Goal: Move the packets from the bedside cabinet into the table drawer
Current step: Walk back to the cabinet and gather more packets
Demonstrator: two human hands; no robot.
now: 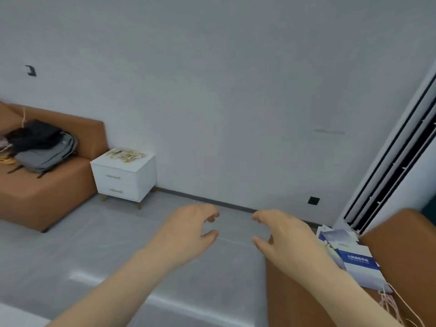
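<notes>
A white wall (236, 90) is seen across most of the view, w/ a grey tiled floor (118, 244) below it. An orange sofa (47, 192) is set against the wall at far left. A tall white A/C unit (401, 161) w/ dark slats is seen at the right edge. A second orange upholstered piece (405, 251) is seen at bottom right.

The white bedside cabinet (122, 178), w/ two drawers and short gold legs, is placed just beside the sofa's right end, against the wall. A grey backpack (44, 154) and a black bag (35, 133) are piled on the sofa seat. Blue-and-white booklets (358, 263) are seen at the left side of the orange piece, near the right forearm.

The left hand (186, 230) and right hand (287, 234) are held out over the floor, near each other but not touching. On each, thumb and fingers are loosely curled and apart; nothing is held.

The packets (126, 154) are heaped on the cabinet top, well apart from both hands. They look pale yellow-tan, but are too small and blurred for a count.

A black socket (313, 200) is set low on the wall, near the A/C unit.
</notes>
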